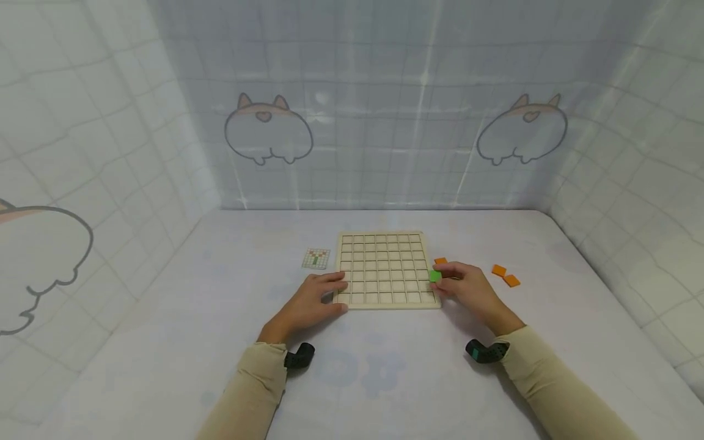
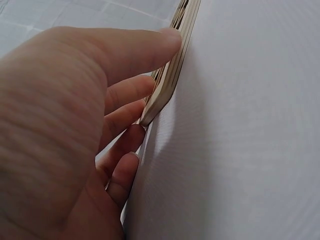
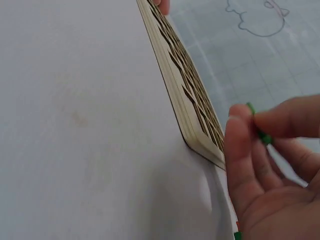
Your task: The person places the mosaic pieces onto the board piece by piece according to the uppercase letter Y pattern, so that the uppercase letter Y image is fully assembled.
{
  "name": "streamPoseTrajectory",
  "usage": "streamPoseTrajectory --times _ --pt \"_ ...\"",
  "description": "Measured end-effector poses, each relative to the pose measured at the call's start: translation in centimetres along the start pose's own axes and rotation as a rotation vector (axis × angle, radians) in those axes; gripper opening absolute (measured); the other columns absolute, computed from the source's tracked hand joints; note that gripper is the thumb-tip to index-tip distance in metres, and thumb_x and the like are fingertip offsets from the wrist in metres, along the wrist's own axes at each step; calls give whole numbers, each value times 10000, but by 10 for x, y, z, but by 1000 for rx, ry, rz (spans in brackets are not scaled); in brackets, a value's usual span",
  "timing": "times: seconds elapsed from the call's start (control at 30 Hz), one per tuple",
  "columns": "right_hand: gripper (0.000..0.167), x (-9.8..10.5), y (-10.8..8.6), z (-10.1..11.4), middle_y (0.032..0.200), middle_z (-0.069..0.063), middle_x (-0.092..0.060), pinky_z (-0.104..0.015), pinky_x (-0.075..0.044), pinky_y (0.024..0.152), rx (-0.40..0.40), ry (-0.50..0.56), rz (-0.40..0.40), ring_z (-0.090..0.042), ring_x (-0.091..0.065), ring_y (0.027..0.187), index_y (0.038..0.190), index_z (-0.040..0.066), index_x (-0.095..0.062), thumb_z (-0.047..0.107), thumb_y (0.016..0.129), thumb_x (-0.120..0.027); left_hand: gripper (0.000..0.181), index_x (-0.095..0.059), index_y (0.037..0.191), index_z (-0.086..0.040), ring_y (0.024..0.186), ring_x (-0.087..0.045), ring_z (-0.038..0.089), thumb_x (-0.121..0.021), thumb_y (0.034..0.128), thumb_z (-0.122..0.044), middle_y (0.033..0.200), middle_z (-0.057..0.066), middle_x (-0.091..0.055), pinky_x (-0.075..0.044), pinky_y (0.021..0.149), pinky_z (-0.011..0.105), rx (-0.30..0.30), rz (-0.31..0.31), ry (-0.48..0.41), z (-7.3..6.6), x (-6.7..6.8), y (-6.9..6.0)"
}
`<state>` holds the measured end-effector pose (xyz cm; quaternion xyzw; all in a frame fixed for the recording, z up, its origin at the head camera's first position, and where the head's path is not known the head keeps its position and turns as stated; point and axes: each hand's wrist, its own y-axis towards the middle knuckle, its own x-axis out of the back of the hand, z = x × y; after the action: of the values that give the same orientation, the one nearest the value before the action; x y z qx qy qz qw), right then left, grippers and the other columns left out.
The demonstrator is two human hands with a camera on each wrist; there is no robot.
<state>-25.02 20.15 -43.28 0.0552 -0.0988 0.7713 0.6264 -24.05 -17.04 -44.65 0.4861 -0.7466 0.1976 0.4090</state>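
Observation:
A pale wooden board [image 1: 385, 269] with a grid of square recesses lies flat on the white-covered table. My left hand [image 1: 312, 304] rests at its left edge, fingertips on the rim and thumb at the front left corner. In the left wrist view the left thumb [image 2: 145, 47] touches the board's edge [image 2: 172, 75], with the fingers loosely extended. Above the board's right edge, my right hand [image 1: 470, 290] pinches a small green square tile [image 1: 435, 276]. Seen edge-on in the right wrist view, the green tile [image 3: 262, 134] sits between thumb and fingertips.
Left of the board lies a small card [image 1: 316, 258] printed with a grid pattern in orange and green. Beyond the right hand is a partly hidden orange tile [image 1: 441, 261]. Further right lie two more orange tiles, one [image 1: 498, 270] behind the other [image 1: 511, 280].

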Motion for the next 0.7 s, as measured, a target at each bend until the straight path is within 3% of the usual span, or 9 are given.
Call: streamPoseTrajectory --times 0.33,0.53,0.7 --pt "442 -16 7 3 1284 -230 -559 -308 -548 868 40 74 15 -256 -695 1039 1368 -67 -545 -4 940 -639 541 -613 1392 -93 1335 -408 321 -741 917 -317 1546 8 -441 -361 1059 522 -18 -10 20 2 -1 -1" --pt "426 -26 8 3 1169 -218 -644 -307 -563 819 84 3 18 -261 -694 969 1322 -42 -605 51 917 -698 545 -610 1394 -88 1324 -414 328 -740 918 -319 1549 20 -438 -367 1048 525 -30 -2 23 2 -1 0" --pt "468 -34 9 5 1218 -207 -613 -338 -563 839 72 17 20 -275 -689 995 1348 -36 -589 75 912 -719 546 -609 1395 -86 1323 -413 329 -739 917 -316 1549 22 -437 -366 1047 523 -27 -1 27 2 -1 0"
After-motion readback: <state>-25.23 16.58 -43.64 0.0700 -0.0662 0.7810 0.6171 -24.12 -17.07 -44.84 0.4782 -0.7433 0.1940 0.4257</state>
